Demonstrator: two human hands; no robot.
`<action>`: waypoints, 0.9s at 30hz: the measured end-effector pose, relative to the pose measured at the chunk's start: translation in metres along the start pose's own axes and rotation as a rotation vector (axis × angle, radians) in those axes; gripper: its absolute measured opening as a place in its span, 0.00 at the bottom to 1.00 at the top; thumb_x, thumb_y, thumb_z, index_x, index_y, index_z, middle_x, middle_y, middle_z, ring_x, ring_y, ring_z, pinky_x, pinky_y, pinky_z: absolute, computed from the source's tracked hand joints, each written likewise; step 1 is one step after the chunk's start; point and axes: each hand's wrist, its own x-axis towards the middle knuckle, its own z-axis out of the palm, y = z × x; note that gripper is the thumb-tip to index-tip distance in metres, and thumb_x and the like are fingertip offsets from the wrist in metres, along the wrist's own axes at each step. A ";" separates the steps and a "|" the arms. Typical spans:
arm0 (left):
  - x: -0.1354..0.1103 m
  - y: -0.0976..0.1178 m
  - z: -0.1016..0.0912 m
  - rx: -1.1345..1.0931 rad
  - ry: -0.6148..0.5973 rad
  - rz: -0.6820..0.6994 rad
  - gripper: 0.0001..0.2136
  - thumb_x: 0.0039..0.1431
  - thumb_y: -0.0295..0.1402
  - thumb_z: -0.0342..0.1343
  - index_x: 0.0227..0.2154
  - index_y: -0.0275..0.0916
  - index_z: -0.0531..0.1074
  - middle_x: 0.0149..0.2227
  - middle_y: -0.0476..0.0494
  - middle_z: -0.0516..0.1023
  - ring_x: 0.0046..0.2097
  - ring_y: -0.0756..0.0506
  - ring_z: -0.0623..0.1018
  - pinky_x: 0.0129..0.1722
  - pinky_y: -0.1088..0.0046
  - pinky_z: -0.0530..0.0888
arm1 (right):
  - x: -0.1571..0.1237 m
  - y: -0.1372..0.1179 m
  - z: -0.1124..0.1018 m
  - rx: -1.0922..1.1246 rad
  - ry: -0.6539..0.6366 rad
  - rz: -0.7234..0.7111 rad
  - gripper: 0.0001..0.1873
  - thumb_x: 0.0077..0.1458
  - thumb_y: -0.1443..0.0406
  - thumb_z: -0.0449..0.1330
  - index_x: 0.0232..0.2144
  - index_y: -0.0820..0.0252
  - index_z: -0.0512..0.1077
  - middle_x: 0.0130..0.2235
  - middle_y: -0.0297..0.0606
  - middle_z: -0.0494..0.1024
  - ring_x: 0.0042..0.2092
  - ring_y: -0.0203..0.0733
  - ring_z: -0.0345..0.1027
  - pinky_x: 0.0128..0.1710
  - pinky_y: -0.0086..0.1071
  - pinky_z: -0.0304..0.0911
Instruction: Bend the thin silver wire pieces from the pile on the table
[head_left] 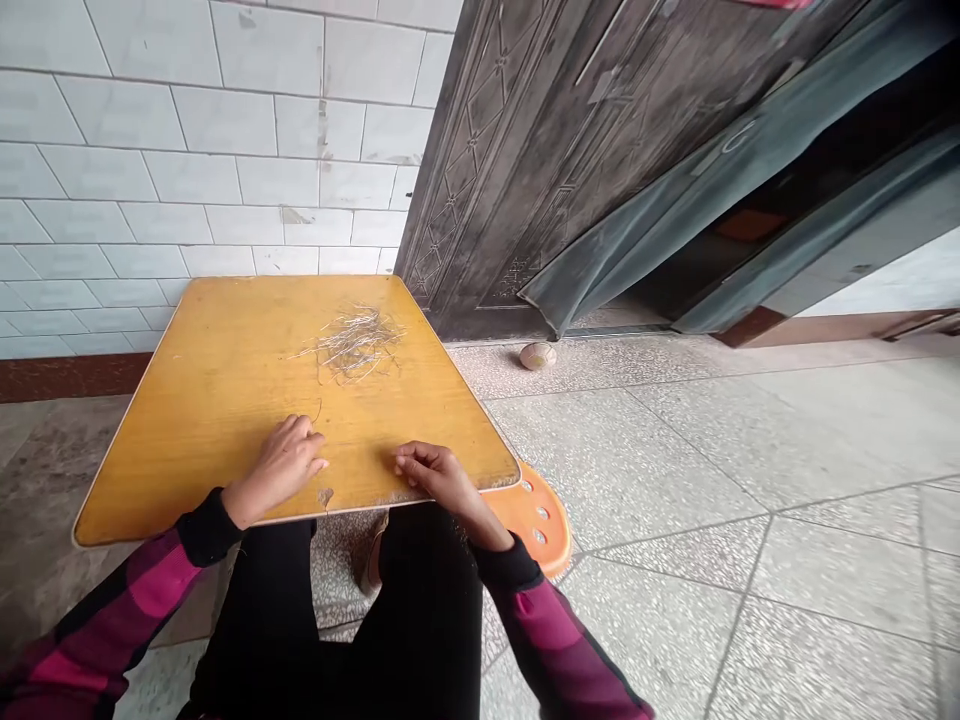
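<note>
My left hand [283, 468] rests over the near part of the yellow tabletop [225, 370], its fingers curled closed. One thin, bent wire-like strand [319, 410] lies right by its fingers; I cannot tell whether they grip it. My right hand [435, 472] is above the table's near edge, thumb and forefinger pinched together, and whatever may be between them is too small to see. Farther back on the tabletop is a loose, tangled pile of thin silvery and brownish strands, like wire pieces [358, 343]. Neither hand touches this pile.
An orange plastic stool [536, 520] with holes is partly under the table's right corner. Behind stand a white tiled wall [255, 150] and a dark carved door [510, 170] with a grey-green curtain [637, 240]. A roundish pale object [538, 356] lies on the speckled floor [637, 450].
</note>
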 end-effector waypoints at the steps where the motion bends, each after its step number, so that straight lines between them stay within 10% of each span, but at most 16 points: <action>1: 0.009 -0.002 0.000 0.026 -0.038 -0.038 0.06 0.58 0.32 0.58 0.32 0.34 0.75 0.38 0.37 0.74 0.44 0.39 0.73 0.43 0.61 0.72 | 0.006 -0.005 -0.006 -0.029 -0.046 -0.008 0.18 0.53 0.52 0.59 0.33 0.62 0.74 0.26 0.35 0.73 0.24 0.32 0.61 0.24 0.27 0.58; 9: 0.036 -0.023 0.022 0.130 -0.062 -0.189 0.06 0.59 0.27 0.51 0.31 0.34 0.73 0.34 0.38 0.74 0.39 0.40 0.75 0.39 0.64 0.70 | 0.110 -0.062 -0.023 -0.429 -0.153 -0.298 0.11 0.58 0.62 0.55 0.33 0.61 0.75 0.28 0.35 0.76 0.28 0.35 0.68 0.30 0.29 0.63; 14: 0.039 -0.040 0.029 0.157 0.027 -0.177 0.10 0.58 0.23 0.47 0.26 0.37 0.70 0.30 0.41 0.73 0.35 0.42 0.74 0.35 0.66 0.67 | 0.181 -0.042 -0.050 -0.714 0.034 -0.540 0.13 0.57 0.61 0.59 0.43 0.60 0.75 0.45 0.46 0.76 0.48 0.48 0.69 0.51 0.43 0.63; 21: 0.055 -0.080 0.035 0.177 0.255 -0.327 0.10 0.59 0.26 0.47 0.24 0.39 0.68 0.28 0.42 0.72 0.32 0.43 0.72 0.33 0.67 0.66 | 0.287 0.009 -0.112 -0.891 0.063 -0.213 0.40 0.54 0.47 0.59 0.62 0.61 0.59 0.64 0.54 0.56 0.66 0.58 0.48 0.64 0.50 0.47; 27: 0.060 -0.099 0.036 0.146 0.355 -0.446 0.09 0.60 0.29 0.46 0.25 0.40 0.67 0.30 0.43 0.73 0.34 0.43 0.72 0.33 0.69 0.66 | 0.329 0.015 -0.091 -0.857 0.086 -0.175 0.33 0.60 0.51 0.54 0.62 0.64 0.60 0.63 0.52 0.61 0.64 0.51 0.53 0.62 0.43 0.50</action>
